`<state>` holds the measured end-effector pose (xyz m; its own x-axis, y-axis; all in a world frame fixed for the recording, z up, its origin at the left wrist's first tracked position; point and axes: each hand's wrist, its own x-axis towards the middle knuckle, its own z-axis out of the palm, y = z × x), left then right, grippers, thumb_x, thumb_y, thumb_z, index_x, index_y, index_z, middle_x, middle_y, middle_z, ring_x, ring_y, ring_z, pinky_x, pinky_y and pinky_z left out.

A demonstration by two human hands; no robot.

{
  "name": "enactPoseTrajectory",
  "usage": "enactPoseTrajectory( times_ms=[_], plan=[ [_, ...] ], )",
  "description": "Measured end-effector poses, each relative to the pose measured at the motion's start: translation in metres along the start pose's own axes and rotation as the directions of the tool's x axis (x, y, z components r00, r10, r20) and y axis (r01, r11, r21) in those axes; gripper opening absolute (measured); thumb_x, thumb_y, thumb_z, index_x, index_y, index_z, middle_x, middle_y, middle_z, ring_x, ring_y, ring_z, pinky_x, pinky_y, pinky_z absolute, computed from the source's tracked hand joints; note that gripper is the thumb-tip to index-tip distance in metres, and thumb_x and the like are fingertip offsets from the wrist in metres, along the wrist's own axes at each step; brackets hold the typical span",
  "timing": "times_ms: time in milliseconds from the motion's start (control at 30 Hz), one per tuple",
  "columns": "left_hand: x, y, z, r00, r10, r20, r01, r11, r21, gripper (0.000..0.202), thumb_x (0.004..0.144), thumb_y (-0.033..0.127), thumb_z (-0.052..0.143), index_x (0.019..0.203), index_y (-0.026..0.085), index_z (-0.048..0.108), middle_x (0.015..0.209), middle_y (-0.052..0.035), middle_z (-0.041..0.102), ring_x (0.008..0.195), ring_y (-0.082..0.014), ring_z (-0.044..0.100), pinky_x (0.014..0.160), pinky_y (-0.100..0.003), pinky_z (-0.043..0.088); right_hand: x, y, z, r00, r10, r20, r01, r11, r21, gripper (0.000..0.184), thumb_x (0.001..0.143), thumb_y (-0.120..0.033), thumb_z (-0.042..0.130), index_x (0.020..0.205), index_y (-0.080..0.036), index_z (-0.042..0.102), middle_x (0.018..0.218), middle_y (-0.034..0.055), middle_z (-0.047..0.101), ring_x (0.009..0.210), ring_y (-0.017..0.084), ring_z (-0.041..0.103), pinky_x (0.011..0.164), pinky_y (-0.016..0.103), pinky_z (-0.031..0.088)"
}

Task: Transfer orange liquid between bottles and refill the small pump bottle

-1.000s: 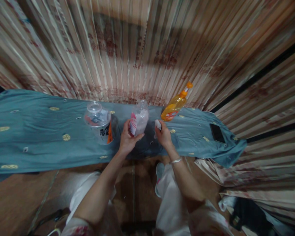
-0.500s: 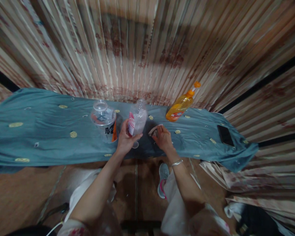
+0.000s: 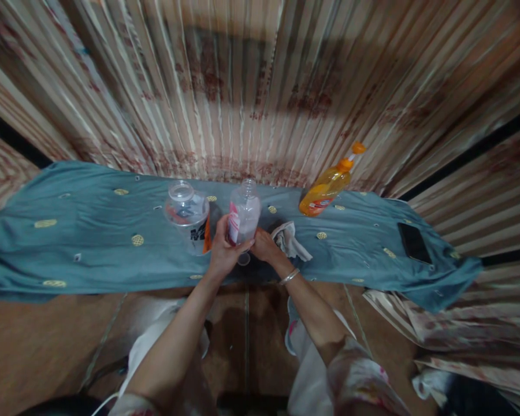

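My left hand [image 3: 224, 247] is closed round the lower left side of a clear plastic bottle [image 3: 248, 212] with a pink and white label. The bottle has no cap on its neck and stands nearly upright. My right hand [image 3: 265, 245] is at the bottle's lower right side; its fingertips are hidden by the bottle and my left thumb, so its grip does not show. A small round clear cap [image 3: 243, 259] lies just below the bottle. To the right of my right hand, a crumpled pale cloth [image 3: 291, 240] rests on the table.
A clear plastic tub [image 3: 190, 234] with an orange and black print stands on the left, a clear jar-like top over it. An orange pump bottle [image 3: 327, 188] stands at the back right. A black phone [image 3: 415, 242] lies on the blue-green tablecloth [image 3: 99, 248]. Curtains hang behind.
My right hand has let go of the cloth and moved left to the bottle. The cloth now lies spread out on the table. My left hand keeps hold of the bottle.
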<state>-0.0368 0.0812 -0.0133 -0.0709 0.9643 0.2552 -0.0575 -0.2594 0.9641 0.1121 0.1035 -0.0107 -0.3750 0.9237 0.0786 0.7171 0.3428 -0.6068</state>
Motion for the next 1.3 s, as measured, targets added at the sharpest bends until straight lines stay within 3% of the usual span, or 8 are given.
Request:
enactPoseTrajectory(
  times_ms=[167, 333, 467, 633, 733, 833, 1100, 1300],
  plan=[
    [-0.001, 0.003, 0.001, 1.000, -0.012, -0.018, 0.012, 0.999, -0.030, 0.090, 0.057, 0.039, 0.095, 0.134, 0.024, 0.050, 0.137, -0.0107, 0.063, 0.130, -0.0301, 0.062, 0.113, -0.046, 0.049, 0.000, -0.003, 0.001, 1.000, 0.000, 0.001, -0.001, 0.993, 0.117, 0.016, 0.081, -0.010, 0.066, 0.090, -0.019, 0.075, 0.115, 0.0151, 0.077, 0.110, 0.031, 0.072, 0.095, 0.039, 0.054],
    [-0.003, 0.006, 0.001, 0.999, -0.030, -0.041, 0.029, 0.999, -0.045, 0.089, 0.056, 0.040, 0.095, 0.133, 0.024, 0.052, 0.132, -0.0098, 0.065, 0.125, -0.0300, 0.064, 0.111, -0.046, 0.051, -0.003, -0.002, 0.004, 0.995, 0.065, -0.070, -0.040, 0.947, 0.320, 0.012, 0.075, -0.011, 0.067, 0.074, -0.022, 0.072, 0.086, 0.0061, 0.079, 0.094, 0.028, 0.074, 0.087, 0.037, 0.055],
    [-0.003, 0.004, -0.001, 0.998, -0.041, -0.039, 0.038, 0.998, -0.053, 0.090, 0.055, 0.038, 0.095, 0.133, 0.024, 0.052, 0.132, -0.0100, 0.065, 0.126, -0.0303, 0.064, 0.112, -0.047, 0.050, 0.000, 0.004, -0.005, 0.967, 0.172, -0.185, -0.052, 0.853, 0.519, 0.006, 0.078, -0.025, 0.068, 0.081, -0.024, 0.073, 0.080, 0.0002, 0.077, 0.087, 0.023, 0.072, 0.088, 0.038, 0.058],
    [-0.005, 0.000, -0.001, 0.998, -0.056, -0.023, 0.056, 0.998, -0.037, 0.091, 0.057, 0.038, 0.095, 0.136, 0.024, 0.051, 0.138, -0.0119, 0.063, 0.129, -0.0307, 0.063, 0.113, -0.047, 0.050, -0.004, 0.000, -0.043, 0.909, 0.305, -0.282, 0.006, 0.669, 0.743, 0.030, 0.077, -0.051, 0.072, 0.094, -0.026, 0.072, 0.094, -0.0001, 0.077, 0.090, 0.019, 0.072, 0.084, 0.036, 0.063],
    [-0.008, -0.002, 0.001, 0.998, -0.067, 0.012, 0.067, 0.997, -0.045, 0.089, 0.059, 0.039, 0.094, 0.137, 0.025, 0.052, 0.138, -0.0112, 0.063, 0.131, -0.0303, 0.062, 0.113, -0.047, 0.050, -0.013, -0.014, -0.070, 0.868, 0.404, -0.290, 0.138, 0.365, 0.921, 0.036, 0.064, -0.045, 0.088, 0.091, -0.027, 0.074, 0.093, -0.0003, 0.077, 0.090, 0.019, 0.073, 0.083, 0.035, 0.063],
    [-0.010, -0.004, 0.004, 0.996, -0.081, 0.039, 0.082, 0.996, -0.032, 0.089, 0.058, 0.039, 0.094, 0.136, 0.025, 0.052, 0.138, -0.0099, 0.063, 0.129, -0.0292, 0.062, 0.113, -0.045, 0.050, -0.019, -0.030, -0.092, 0.876, 0.390, -0.284, 0.184, 0.274, 0.944, 0.035, 0.065, -0.044, 0.089, 0.092, -0.026, 0.075, 0.092, 0.0009, 0.078, 0.091, 0.020, 0.075, 0.084, 0.035, 0.063],
    [-0.016, -0.009, 0.011, 0.992, -0.093, 0.080, 0.092, 0.996, 0.009, 0.093, 0.057, 0.039, 0.094, 0.138, 0.024, 0.052, 0.136, -0.0100, 0.064, 0.125, -0.0290, 0.063, 0.111, -0.043, 0.050, -0.011, -0.052, -0.136, 0.912, 0.238, -0.334, 0.200, 0.454, 0.868, 0.035, 0.068, -0.042, 0.089, 0.095, -0.025, 0.077, 0.097, 0.0007, 0.080, 0.091, 0.017, 0.073, 0.082, 0.028, 0.059],
    [-0.015, -0.008, 0.013, 0.990, -0.112, 0.087, 0.113, 0.994, -0.004, 0.091, 0.056, 0.036, 0.094, 0.137, 0.024, 0.054, 0.134, -0.0092, 0.066, 0.123, -0.0285, 0.064, 0.108, -0.043, 0.051, -0.005, -0.060, -0.149, 0.955, 0.084, -0.284, 0.171, 0.627, 0.760, 0.031, 0.070, -0.044, 0.088, 0.092, -0.024, 0.077, 0.087, -0.0010, 0.079, 0.085, 0.016, 0.071, 0.082, 0.031, 0.057]
  ],
)
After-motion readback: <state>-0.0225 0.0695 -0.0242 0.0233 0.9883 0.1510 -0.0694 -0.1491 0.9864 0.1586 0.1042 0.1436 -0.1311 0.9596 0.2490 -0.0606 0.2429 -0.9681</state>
